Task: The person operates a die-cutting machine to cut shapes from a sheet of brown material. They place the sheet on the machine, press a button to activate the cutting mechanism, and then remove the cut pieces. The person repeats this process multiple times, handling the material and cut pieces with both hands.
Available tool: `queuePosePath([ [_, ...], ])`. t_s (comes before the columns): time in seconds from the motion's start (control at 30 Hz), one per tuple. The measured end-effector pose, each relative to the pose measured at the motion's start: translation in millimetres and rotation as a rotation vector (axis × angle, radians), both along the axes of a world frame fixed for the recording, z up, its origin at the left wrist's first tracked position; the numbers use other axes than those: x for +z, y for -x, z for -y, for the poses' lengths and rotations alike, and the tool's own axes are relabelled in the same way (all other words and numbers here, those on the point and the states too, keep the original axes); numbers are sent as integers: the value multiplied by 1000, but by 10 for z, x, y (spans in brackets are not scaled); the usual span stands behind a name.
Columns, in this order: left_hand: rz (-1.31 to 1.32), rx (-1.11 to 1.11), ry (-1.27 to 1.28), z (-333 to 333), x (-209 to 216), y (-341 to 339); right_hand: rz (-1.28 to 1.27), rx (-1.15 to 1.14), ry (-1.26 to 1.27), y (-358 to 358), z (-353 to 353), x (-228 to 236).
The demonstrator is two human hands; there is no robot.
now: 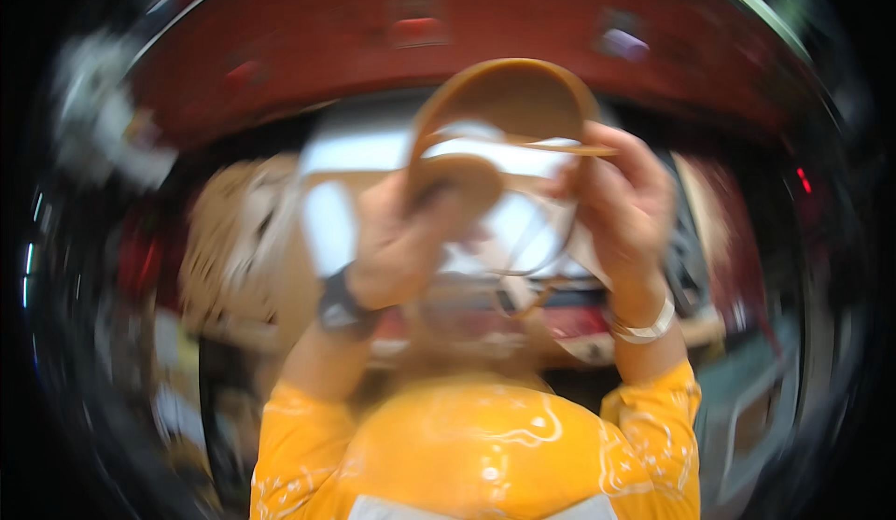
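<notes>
Both of my hands hold up a tan, leather-like piece with a broad rounded end and a narrow curved edge; motion blur hides its exact kind. My left hand grips a smaller rounded tan part at the left, fingers closed on it. At the right, my right hand is closed on the edge of the same piece, thumb and fingers pinching it. A thin strap or cord loops down below, between the hands. The fingertips are partly hidden and smeared.
Under my hands lies a bright, shiny white surface, blurred. Brown sheet-like pieces lie on the left. A red panel spans the far side, with a small purple item on it. A whitish bundle sits far left.
</notes>
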State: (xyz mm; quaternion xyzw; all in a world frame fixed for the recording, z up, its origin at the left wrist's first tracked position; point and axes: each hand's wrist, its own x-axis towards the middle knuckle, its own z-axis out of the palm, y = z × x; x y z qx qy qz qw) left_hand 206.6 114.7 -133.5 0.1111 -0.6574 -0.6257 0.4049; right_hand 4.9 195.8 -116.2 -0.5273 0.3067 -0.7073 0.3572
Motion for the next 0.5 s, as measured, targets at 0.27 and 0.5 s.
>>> queuePosePath([
  [0.27, -27, 609, -4, 297, 185, -1861, -312, 88, -322, -265, 620, -687],
  [0.5, 175, 444, -129, 1467, 422, -3608, -236, -74, -592, 133, 473, -1031],
])
